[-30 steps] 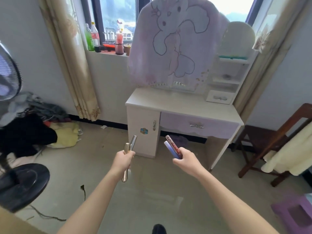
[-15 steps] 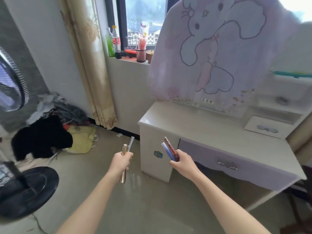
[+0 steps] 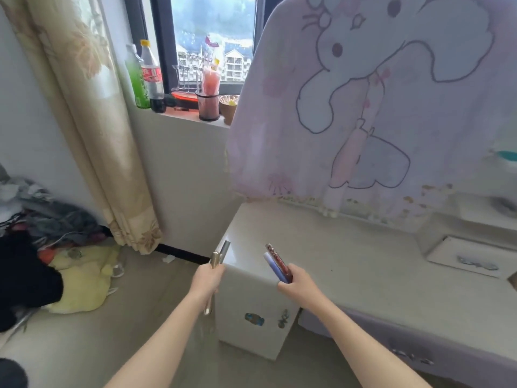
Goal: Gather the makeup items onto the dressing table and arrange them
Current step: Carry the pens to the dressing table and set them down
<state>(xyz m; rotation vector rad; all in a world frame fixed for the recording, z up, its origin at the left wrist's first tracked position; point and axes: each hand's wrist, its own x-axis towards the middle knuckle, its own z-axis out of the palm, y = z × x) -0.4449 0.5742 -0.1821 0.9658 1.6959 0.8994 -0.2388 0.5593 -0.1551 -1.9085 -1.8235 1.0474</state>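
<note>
The white dressing table [image 3: 349,256] fills the right half of the view, its top bare in front of me. My left hand [image 3: 205,280] is closed around two slim makeup tubes, one gold and one silver [image 3: 221,254], just off the table's front left corner. My right hand [image 3: 298,282] holds two more makeup sticks, one red-patterned and one pale blue [image 3: 275,261], over the table's left front edge. All the tubes point up and away from me.
A pink cartoon blanket [image 3: 377,107] drapes the mirror behind the tabletop. A small drawer unit [image 3: 461,260] sits at the right rear. Bottles [image 3: 145,77] and cups line the windowsill. A curtain [image 3: 92,121] and a clothes pile [image 3: 56,261] are at the left.
I have come closer to the dressing table, which now looms larger. Both hands, still holding their tubes, have gone from in front of the cabinet to its top front left corner.
</note>
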